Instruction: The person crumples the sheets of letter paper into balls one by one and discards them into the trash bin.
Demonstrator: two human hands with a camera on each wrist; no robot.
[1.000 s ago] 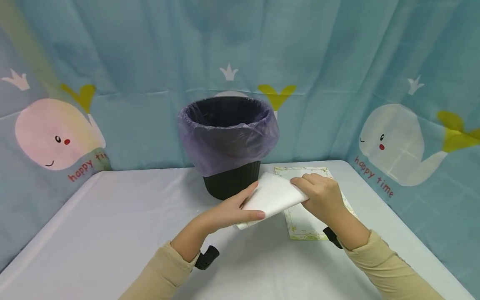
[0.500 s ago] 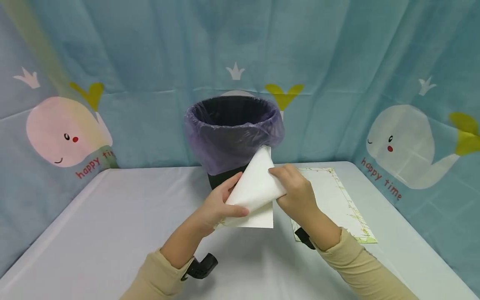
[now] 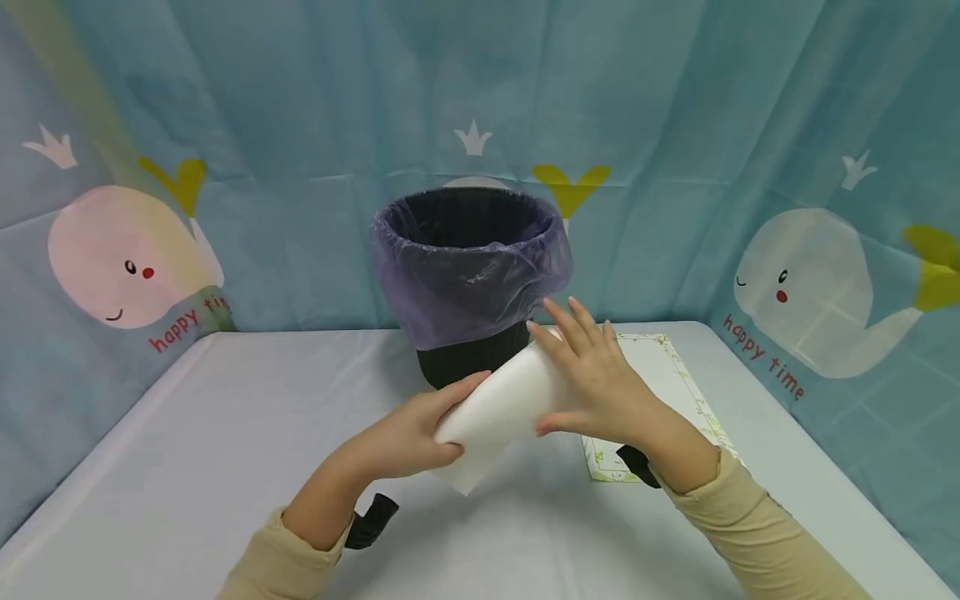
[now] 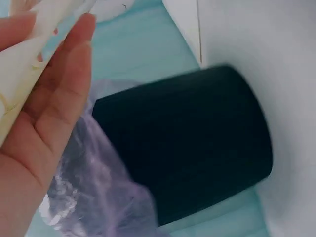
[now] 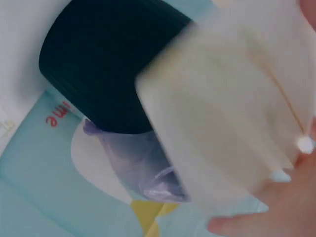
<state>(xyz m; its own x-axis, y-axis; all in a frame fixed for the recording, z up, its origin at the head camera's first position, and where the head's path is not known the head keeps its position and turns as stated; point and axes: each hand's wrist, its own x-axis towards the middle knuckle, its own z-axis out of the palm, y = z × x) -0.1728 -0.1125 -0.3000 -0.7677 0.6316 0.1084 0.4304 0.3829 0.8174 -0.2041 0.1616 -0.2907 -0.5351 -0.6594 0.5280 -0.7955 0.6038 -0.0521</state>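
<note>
A white sheet of paper [image 3: 498, 408], bent over into a loose roll or cone with a corner pointing down, is held above the table. My left hand [image 3: 401, 437] pinches its left end between thumb and fingers; the left wrist view shows a printed edge of the paper [image 4: 17, 74] in that grip. My right hand [image 3: 600, 387] is at the other end, its fingers spread and the thumb below. Whether all its fingertips touch the paper cannot be made out. Blurred in the right wrist view, the paper [image 5: 222, 123] has faint printing on it.
Behind the hands stands a black bin [image 3: 461, 358] lined with a purple plastic bag [image 3: 472, 287]. Another sheet with a green leafy border [image 3: 663, 379] lies on the white table [image 3: 247, 433] at right, partly behind my right arm. A blue curtain [image 3: 300, 100] hangs behind.
The paper has been turned and rolled further. My right hand first gripped its right edge, came in toward the left, and now has its fingers spread. My left hand keeps its hold, slightly lower.
</note>
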